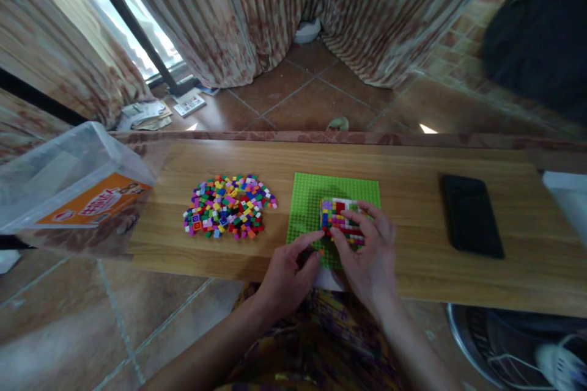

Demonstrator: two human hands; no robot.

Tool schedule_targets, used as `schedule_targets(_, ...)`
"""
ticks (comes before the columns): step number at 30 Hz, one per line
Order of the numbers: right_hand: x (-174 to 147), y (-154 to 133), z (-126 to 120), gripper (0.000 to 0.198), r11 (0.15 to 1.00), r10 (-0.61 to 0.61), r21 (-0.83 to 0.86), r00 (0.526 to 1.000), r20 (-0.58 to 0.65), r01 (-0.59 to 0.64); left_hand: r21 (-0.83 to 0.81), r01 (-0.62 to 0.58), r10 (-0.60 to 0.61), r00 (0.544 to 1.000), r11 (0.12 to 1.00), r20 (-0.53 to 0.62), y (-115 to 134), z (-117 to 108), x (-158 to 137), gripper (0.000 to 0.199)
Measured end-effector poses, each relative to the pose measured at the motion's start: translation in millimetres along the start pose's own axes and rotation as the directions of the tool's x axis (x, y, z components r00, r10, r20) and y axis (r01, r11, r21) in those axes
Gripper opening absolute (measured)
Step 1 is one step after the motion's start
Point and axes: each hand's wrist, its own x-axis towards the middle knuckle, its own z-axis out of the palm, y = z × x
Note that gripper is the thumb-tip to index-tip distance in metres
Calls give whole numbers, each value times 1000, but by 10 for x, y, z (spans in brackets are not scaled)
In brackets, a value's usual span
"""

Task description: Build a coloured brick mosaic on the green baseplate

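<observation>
A bright green studded baseplate (305, 198) lies on the wooden table in front of me. On it sits a block of small coloured toy bricks (340, 208), in rows of red, white, blue, yellow and other colours. My right hand (372, 250) curves over the block's right side, thumb on the near left part and fingers across the top, hiding much of it. My left hand (288, 270) reaches in from the near left; its index fingertip touches the block's lower left corner. Its thumb stays apart from that finger, beside a tiny orange brick (321, 252).
Loose coloured bricks (229, 204) are heaped left of the baseplate. A clear plastic bag with an orange label (98, 198) stands at the table's left end. A black phone-like slab (471, 215) lies at right. Curtains (270, 6) hang beyond.
</observation>
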Motion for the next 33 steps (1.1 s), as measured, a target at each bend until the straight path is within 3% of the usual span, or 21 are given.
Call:
schedule_targets(10, -18, 26, 13, 23, 996, -59, -63, 998, 28, 60, 82, -58, 54, 997, 995, 53, 23, -14, 6, 35)
schedule_targets(19, -9, 85, 24, 28, 989, -112, -86, 991, 76, 118, 14, -12, 12, 1000, 1000, 7, -25, 6, -5, 32)
schedule_targets(26, -68, -35, -153, 20, 986, -165, -14, 986, -25, 165, -14, 13, -13, 1000, 1000, -3, -92, -45, -60, 21)
schedule_targets(33, -224, -261, -257, 24, 972, -225, 116, 958, 180, 206, 94, -134, 132, 991, 986, 36, 131, -90, -138, 22)
